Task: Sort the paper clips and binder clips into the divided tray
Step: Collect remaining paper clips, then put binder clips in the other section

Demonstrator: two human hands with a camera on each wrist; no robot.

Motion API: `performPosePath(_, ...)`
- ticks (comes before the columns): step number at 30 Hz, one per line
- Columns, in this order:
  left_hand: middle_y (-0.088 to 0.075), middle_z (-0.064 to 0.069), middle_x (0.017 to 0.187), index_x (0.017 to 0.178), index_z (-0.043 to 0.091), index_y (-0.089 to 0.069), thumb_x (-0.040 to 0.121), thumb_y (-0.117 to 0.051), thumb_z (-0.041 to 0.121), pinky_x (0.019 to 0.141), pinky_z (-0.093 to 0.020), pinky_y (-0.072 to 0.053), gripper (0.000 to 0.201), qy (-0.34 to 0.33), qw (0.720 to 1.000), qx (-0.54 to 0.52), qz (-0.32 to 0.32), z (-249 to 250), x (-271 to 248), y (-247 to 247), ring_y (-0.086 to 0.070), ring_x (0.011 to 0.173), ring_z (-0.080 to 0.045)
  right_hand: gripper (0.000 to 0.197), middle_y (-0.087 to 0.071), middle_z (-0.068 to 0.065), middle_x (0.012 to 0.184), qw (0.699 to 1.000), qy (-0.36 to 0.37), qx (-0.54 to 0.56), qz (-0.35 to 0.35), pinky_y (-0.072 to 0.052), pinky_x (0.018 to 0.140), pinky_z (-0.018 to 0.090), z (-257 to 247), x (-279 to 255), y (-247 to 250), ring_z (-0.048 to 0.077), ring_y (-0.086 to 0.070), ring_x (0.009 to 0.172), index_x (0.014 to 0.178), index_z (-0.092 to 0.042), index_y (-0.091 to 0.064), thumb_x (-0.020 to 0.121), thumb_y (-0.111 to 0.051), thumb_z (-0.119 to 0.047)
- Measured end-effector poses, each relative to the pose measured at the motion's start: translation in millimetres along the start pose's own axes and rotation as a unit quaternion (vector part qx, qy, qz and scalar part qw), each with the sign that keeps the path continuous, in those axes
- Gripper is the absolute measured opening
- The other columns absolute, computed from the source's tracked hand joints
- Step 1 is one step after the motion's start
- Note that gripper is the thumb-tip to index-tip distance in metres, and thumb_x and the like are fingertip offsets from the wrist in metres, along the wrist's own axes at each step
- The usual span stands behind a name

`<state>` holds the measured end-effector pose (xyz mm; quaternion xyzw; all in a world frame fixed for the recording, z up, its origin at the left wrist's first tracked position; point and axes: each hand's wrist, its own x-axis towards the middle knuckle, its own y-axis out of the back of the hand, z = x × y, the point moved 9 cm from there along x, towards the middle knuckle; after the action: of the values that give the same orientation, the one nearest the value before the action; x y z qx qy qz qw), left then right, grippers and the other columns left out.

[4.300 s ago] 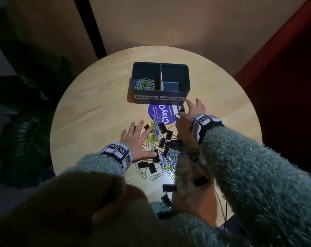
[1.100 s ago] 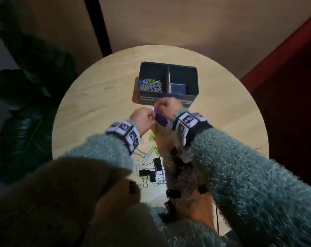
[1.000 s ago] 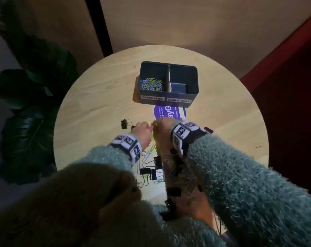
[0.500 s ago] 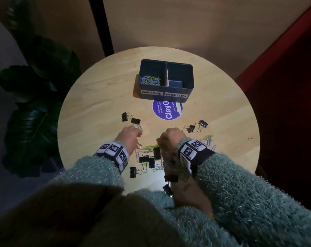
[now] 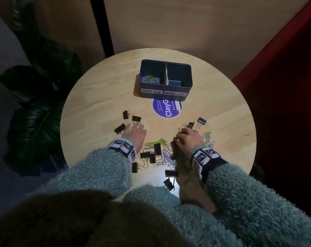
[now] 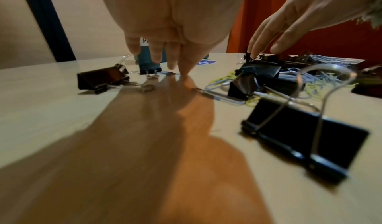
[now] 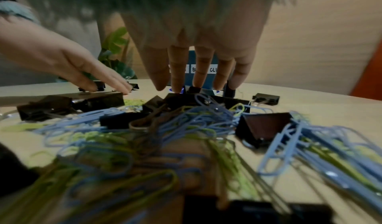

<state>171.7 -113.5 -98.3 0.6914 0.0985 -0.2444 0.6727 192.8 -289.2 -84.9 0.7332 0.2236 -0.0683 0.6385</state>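
The dark divided tray (image 5: 187, 81) stands at the table's far side, labelled for paper clips on the left and binder clips on the right. Coloured paper clips (image 5: 150, 79) lie in its left compartment. Black binder clips (image 5: 157, 149) and blue and green paper clips (image 7: 186, 126) lie mixed in a pile near me. My left hand (image 5: 136, 128) reaches with straight fingers beside three stray binder clips (image 5: 120, 128); its thumb tip (image 6: 184, 71) touches the table by a blue paper clip (image 6: 169, 73). My right hand (image 5: 185, 136) rests straight fingertips (image 7: 178, 82) on binder clips in the pile.
A round purple sticker (image 5: 166, 108) sits on the round wooden table (image 5: 97, 97) just before the tray. Two binder clips (image 5: 202, 121) lie right of my right hand. A leafy plant (image 5: 39, 97) stands left of the table; a red surface is at right.
Both hands have drawn back from the tray toward me and spread apart. Their curled fingers have straightened onto the clips on the table.
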Motion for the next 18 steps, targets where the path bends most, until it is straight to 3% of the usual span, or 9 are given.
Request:
performPosePath(3, -0.024, -0.003, 0.155, 0.146, 0.017, -0.026, 0.080, -0.059, -0.004, 0.120, -0.045, -0.010, 0.077, -0.022, 0.999, -0.045, 0.016, 9.8, -5.4, -4.5, -0.017, 0.145, -0.023, 0.038, -0.038, 0.001, 0.147, 1.000, -0.025, 0.013, -0.007, -0.029, 0.112, 0.047, 17.3, 2.1, -0.2, 0.028, -0.031, 0.136, 0.133, -0.023, -0.051, 0.095, -0.049, -0.028)
performPosePath(6, -0.047, -0.001, 0.141, 0.139, 0.021, -0.040, 0.083, -0.055, -0.007, 0.115, -0.035, -0.027, 0.065, -0.039, 0.992, -0.113, 0.049, 11.7, -20.9, -5.8, -0.039, 0.133, -0.021, 0.037, -0.038, 0.002, 0.148, 0.998, -0.050, 0.026, 0.019, -0.031, 0.112, 0.048, 28.6, 1.1, 2.1, 0.030, -0.033, 0.135, 0.132, -0.021, -0.051, 0.095, -0.049, -0.023)
performPosePath(8, -0.053, -0.001, 0.132, 0.137, 0.021, -0.042, 0.084, -0.052, -0.008, 0.110, -0.032, -0.036, 0.061, -0.027, 0.987, -0.145, 0.065, 3.9, -28.0, -7.1, -0.045, 0.126, -0.020, 0.039, -0.044, 0.005, 0.142, 0.996, -0.059, 0.043, 0.059, -0.033, 0.110, 0.045, 27.6, -2.4, 7.2, 0.029, -0.037, 0.131, 0.132, -0.020, -0.052, 0.093, -0.052, -0.021)
performPosePath(12, -0.050, -0.001, 0.129, 0.138, 0.020, -0.040, 0.089, -0.047, -0.005, 0.103, -0.032, -0.043, 0.055, 0.018, 0.977, -0.204, 0.062, -10.4, -31.5, -15.7, -0.046, 0.122, -0.018, 0.035, -0.052, 0.008, 0.126, 0.996, -0.025, 0.050, 0.071, -0.038, 0.104, 0.037, 6.1, -9.2, 10.6, 0.025, -0.044, 0.118, 0.123, -0.017, -0.055, 0.089, -0.054, -0.019)
performPosePath(18, -0.043, -0.005, 0.133, 0.140, 0.016, -0.039, 0.086, -0.047, -0.008, 0.106, -0.035, -0.041, 0.059, 0.029, 0.971, -0.238, 0.018, 3.9, -29.1, -29.6, -0.042, 0.126, -0.021, 0.053, -0.041, 0.005, 0.133, 0.996, 0.042, -0.026, -0.069, -0.035, 0.105, 0.041, -21.1, -17.3, -26.1, 0.026, -0.037, 0.124, 0.131, -0.032, -0.046, 0.082, -0.064, -0.042)
